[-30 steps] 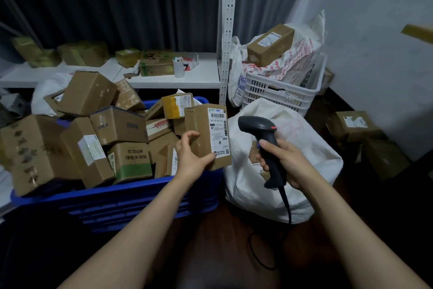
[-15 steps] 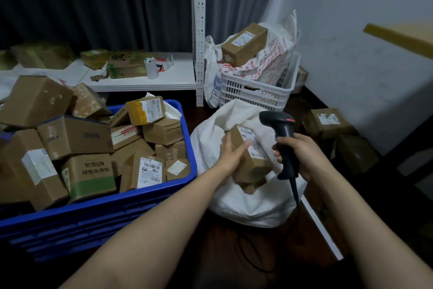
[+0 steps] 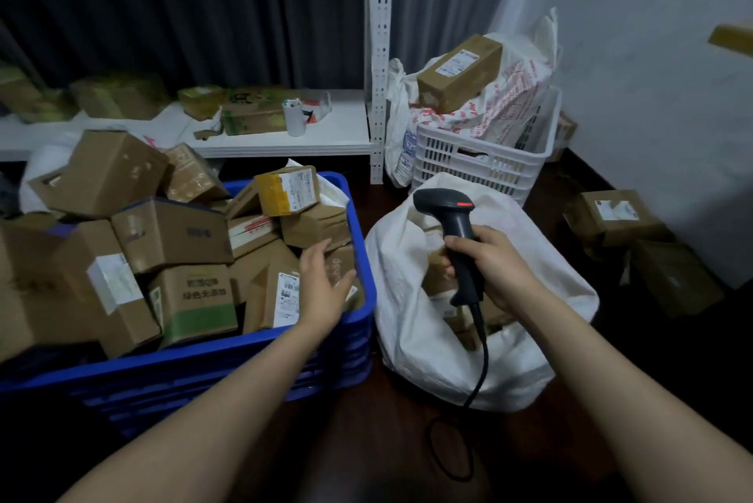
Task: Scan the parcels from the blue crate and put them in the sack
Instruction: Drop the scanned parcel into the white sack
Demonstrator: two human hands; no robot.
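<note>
The blue crate (image 3: pixel 260 356) at the left is heaped with cardboard parcels (image 3: pixel 171 235). My left hand (image 3: pixel 326 286) hovers open over its right end, above a small labelled parcel (image 3: pixel 281 294), and holds nothing. My right hand (image 3: pixel 493 264) grips the black barcode scanner (image 3: pixel 454 223) by its handle above the open white sack (image 3: pixel 542 298), which stands on the floor right of the crate. Brown parcels show inside the sack's mouth, partly hidden by the hand and scanner. The scanner's cable (image 3: pixel 483 360) hangs down over the sack.
A white basket (image 3: pixel 481 164) with a printed bag and a long box (image 3: pixel 460 72) stands behind the sack. White shelving (image 3: pixel 379 66) with boxes runs along the back. More boxes (image 3: pixel 615 215) lie on the dark floor by the right wall.
My left hand carried a parcel from in front of the scanner into the sack, let go of it, and has swung back empty over the crate. The scanner stayed in my right hand.
</note>
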